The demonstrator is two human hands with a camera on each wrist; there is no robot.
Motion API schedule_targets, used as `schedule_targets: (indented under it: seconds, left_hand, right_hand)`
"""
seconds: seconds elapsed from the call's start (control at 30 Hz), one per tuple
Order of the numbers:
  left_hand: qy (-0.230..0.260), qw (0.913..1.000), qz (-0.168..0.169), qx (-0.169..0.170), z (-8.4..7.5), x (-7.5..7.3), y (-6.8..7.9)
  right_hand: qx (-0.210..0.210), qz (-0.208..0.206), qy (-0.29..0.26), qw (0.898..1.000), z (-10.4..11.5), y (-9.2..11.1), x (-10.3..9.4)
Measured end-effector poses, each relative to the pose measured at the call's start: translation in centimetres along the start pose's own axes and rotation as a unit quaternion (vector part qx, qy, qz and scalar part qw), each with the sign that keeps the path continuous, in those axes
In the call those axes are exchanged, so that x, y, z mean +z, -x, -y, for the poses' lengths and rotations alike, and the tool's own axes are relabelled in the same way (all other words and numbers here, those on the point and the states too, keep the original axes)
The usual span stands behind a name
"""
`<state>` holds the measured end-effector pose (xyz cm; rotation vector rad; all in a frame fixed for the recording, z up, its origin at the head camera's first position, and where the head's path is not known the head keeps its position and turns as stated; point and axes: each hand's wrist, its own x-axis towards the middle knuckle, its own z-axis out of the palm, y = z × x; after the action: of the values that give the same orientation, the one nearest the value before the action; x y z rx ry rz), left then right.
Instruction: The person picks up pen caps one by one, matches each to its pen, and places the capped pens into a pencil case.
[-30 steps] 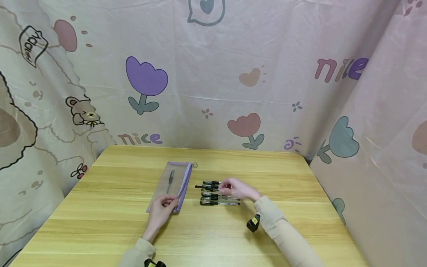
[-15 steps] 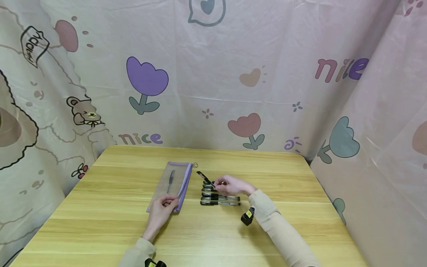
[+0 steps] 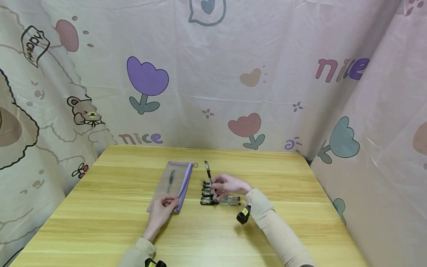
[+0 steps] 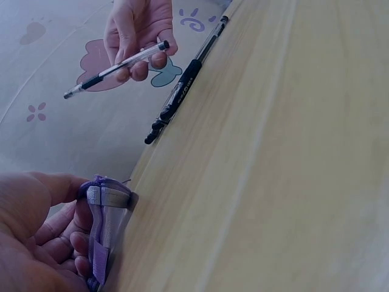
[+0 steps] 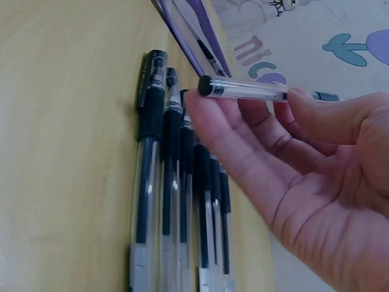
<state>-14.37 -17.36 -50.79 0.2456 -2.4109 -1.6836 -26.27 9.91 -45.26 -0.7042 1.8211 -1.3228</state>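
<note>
A see-through pencil pouch point(image 3: 161, 181) with purple edging and a zipper lies on the table, one pen point(image 3: 171, 178) inside it. My left hand point(image 3: 161, 212) pinches the pouch's near zipper end; in the left wrist view the purple edge point(image 4: 100, 255) stands between thumb and fingers. Above a row of pens, my right hand point(image 3: 230, 185) holds a clear gel pen point(image 3: 208, 170) with a black grip, tilted with its capped end pointing away. Several similar pens point(image 5: 155, 121) lie side by side beneath that hand, partly hidden by it in the head view.
The wooden table point(image 3: 267, 237) ends at a patterned cloth point(image 3: 207, 74) hung behind it and along both sides. A ring pull point(image 3: 195, 165) sits at the pouch's far corner. Each wrist carries a small black camera point(image 3: 244, 214).
My right hand has lifted the pen off the row and moved slightly left, turning the pen from level to pointing away. My left hand and the pouch stay in place.
</note>
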Motion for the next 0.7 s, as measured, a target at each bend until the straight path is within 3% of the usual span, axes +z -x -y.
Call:
schedule_targets:
  seconds: [0.4,0.53,0.7]
  left_hand:
    - [-0.013,0.9999,-0.008,0.006,-0.5,0.0,0.2]
    - [-0.015,0.9996,-0.018,0.015,-0.5,0.0,0.1]
    - [-0.019,0.9998,-0.007,0.005,-0.5,-0.2,0.0]
  right_hand:
    - [0.004,-0.04,-0.076,0.996,-0.4,-0.8,1.2]
    - [0.009,-0.062,-0.106,0.992,-0.5,-1.1,1.5]
    - [0.026,-0.083,-0.141,0.986,-0.4,-1.7,2.1]
